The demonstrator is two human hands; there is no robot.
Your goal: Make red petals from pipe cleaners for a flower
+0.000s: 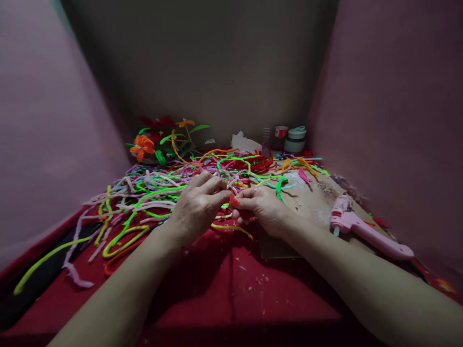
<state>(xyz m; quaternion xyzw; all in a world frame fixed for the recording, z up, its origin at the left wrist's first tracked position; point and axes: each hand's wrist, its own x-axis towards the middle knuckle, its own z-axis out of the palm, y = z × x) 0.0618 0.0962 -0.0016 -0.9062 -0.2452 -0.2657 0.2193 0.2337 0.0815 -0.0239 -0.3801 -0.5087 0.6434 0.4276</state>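
Note:
My left hand (198,202) and my right hand (262,207) meet over the front of a heap of pipe cleaners. Between their fingertips is a small piece of red pipe cleaner (233,200), pinched from both sides. Its exact shape is partly hidden by my fingers. Multicoloured fuzzy pipe cleaners (159,197) lie tangled under and beside my left hand. Just beyond my right hand rests a curved green piece (280,189), on a tan board (307,197) that extends beneath the right wrist.
A pink hot glue gun (369,229) lies on the board's right side. Pipe cleaner flowers (142,147) stand at the back left. A lidded pale jar (295,140) and white paper (246,143) are at the back. Scraps dot the red cloth (231,289); walls close both sides.

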